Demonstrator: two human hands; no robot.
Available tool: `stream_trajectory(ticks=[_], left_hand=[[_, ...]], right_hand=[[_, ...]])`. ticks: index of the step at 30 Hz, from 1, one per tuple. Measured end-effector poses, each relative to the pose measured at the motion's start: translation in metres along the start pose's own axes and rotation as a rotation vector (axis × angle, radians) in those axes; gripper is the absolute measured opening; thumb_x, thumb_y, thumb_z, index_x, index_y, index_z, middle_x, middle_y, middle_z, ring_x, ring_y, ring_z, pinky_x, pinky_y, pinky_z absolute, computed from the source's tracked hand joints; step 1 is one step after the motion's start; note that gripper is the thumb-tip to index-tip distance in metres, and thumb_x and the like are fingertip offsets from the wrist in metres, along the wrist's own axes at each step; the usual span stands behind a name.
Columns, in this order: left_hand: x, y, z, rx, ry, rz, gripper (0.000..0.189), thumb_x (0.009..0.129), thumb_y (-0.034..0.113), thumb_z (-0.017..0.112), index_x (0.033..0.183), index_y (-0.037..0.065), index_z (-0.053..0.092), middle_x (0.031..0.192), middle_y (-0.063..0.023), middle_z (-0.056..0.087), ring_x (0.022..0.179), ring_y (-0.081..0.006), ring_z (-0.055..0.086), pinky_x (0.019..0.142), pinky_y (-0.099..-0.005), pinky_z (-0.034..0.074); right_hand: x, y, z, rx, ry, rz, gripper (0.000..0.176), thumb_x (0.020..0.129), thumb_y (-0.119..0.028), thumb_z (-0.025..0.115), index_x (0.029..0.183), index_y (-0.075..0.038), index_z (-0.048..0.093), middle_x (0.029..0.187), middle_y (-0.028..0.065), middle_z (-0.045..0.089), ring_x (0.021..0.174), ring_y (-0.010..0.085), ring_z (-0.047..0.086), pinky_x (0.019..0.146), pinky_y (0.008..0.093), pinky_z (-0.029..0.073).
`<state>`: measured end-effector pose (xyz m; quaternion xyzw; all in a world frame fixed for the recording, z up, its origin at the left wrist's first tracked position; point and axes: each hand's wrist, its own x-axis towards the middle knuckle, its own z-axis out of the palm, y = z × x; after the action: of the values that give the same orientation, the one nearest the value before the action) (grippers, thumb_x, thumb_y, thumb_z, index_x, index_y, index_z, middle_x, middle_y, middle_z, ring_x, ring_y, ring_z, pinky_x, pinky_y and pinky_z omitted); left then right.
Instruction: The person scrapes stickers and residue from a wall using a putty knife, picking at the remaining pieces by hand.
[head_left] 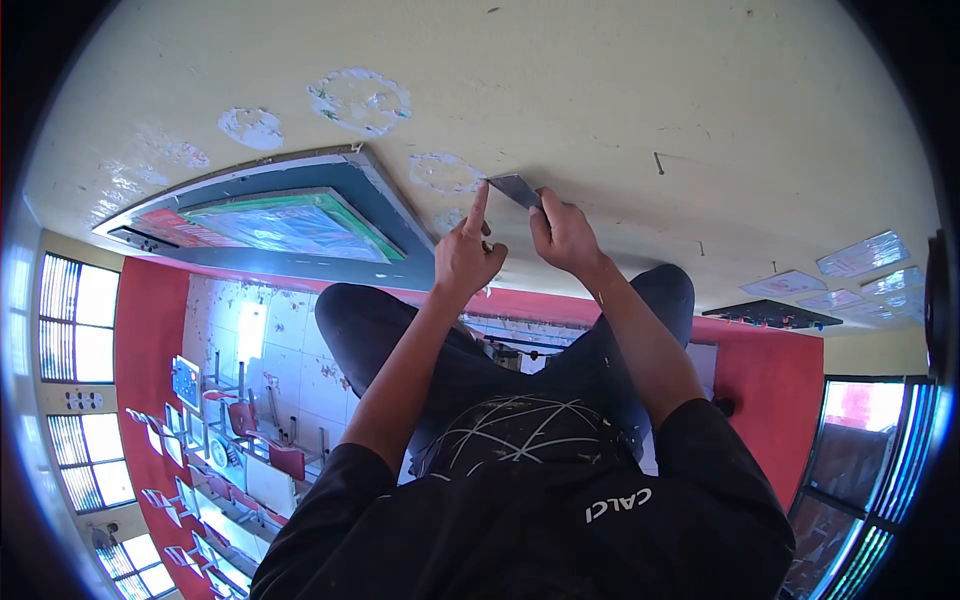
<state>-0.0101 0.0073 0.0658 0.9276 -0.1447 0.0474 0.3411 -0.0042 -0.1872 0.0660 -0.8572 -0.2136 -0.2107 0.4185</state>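
Observation:
My right hand (568, 232) grips a metal scraper (516, 190), its blade lying against the cream wall (600, 100). The blade's left corner is beside the tip of my left index finger. My left hand (468, 255) holds nothing; its index finger is stretched out to the wall and its thumb stands apart. Just left of that fingertip is a rough, pale peeled patch (445, 172). A larger peeled patch (360, 101) lies farther up and left, with a smaller patch (251, 128) beyond it.
A blue-framed board (400, 215) with a green-edged poster (300, 225) is on the wall at left. Nails (659, 163) stick out at right, near a dark rack (770, 316) and paper sheets (862, 254). Chairs and tables (270, 490) stand on the floor at lower left.

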Motion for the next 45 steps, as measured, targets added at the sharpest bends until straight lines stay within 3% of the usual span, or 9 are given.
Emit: stream_trajectory(ticks=[10,19,22,31,34,43,45], left_hand=[[0.002,-0.006,0.003,-0.083,-0.004,0.042,0.103,0.069,0.014,0.069,0.157,0.02,0.016,0.088,-0.01,0.068,0.076,-0.0333,0.068,0.069,-0.0434,0.054],[0.001,-0.006,0.004,-0.149,0.008,0.088,0.104,0.068,0.009,0.068,0.156,0.009,0.013,0.09,-0.0103,0.068,0.063,-0.027,0.068,0.064,-0.0377,0.056],[0.0,-0.006,0.005,-0.231,-0.004,0.057,0.101,0.069,0.011,0.066,0.156,0.012,0.015,0.088,-0.0103,0.068,0.066,-0.0285,0.069,0.067,-0.039,0.056],[-0.001,-0.01,0.008,-0.281,0.006,0.083,0.103,0.068,0.007,0.066,0.156,0.009,0.012,0.088,-0.0102,0.067,0.061,-0.0265,0.067,0.062,-0.037,0.056],[-0.001,-0.011,0.008,-0.263,0.003,0.103,0.106,0.068,0.006,0.068,0.156,0.006,0.008,0.088,-0.0116,0.067,0.058,-0.0219,0.065,0.058,-0.0325,0.054],[-0.002,-0.012,0.012,-0.272,0.029,0.127,0.108,0.067,0.005,0.068,0.155,0.003,0.006,0.089,-0.0113,0.068,0.058,-0.0208,0.064,0.058,-0.0315,0.054],[-0.002,-0.01,0.011,-0.291,0.014,0.097,0.107,0.067,0.005,0.066,0.156,0.006,0.006,0.087,-0.0117,0.067,0.06,-0.0244,0.066,0.061,-0.0341,0.055]], right_hand=[[0.004,0.002,-0.006,0.038,-0.044,-0.05,0.018,0.09,-0.005,0.054,0.106,0.003,0.049,0.058,0.0194,0.054,0.052,0.0398,0.057,0.049,0.0465,0.042],[0.005,-0.002,-0.008,0.014,-0.118,0.025,0.013,0.089,-0.008,0.054,0.101,-0.001,0.052,0.063,0.0194,0.059,0.058,0.0402,0.061,0.053,0.0489,0.047],[0.005,-0.002,-0.008,0.014,-0.115,0.011,0.013,0.089,-0.008,0.055,0.1,-0.001,0.052,0.064,0.0198,0.06,0.06,0.0404,0.062,0.055,0.0488,0.048],[0.003,-0.004,-0.003,-0.004,-0.118,-0.007,0.017,0.087,-0.007,0.056,0.102,0.001,0.053,0.069,0.0206,0.062,0.062,0.0409,0.063,0.057,0.0488,0.05],[0.004,-0.004,-0.001,-0.013,-0.118,-0.015,0.018,0.086,-0.007,0.056,0.102,0.001,0.053,0.07,0.0205,0.062,0.062,0.0404,0.063,0.057,0.0485,0.05],[0.003,-0.005,-0.001,-0.021,-0.115,-0.048,0.02,0.084,-0.006,0.058,0.102,0.002,0.053,0.071,0.0195,0.063,0.061,0.0389,0.063,0.054,0.0473,0.05],[0.004,-0.006,-0.001,-0.02,-0.112,-0.056,0.02,0.084,-0.005,0.058,0.102,0.002,0.053,0.07,0.0193,0.063,0.06,0.0386,0.063,0.054,0.047,0.05]])
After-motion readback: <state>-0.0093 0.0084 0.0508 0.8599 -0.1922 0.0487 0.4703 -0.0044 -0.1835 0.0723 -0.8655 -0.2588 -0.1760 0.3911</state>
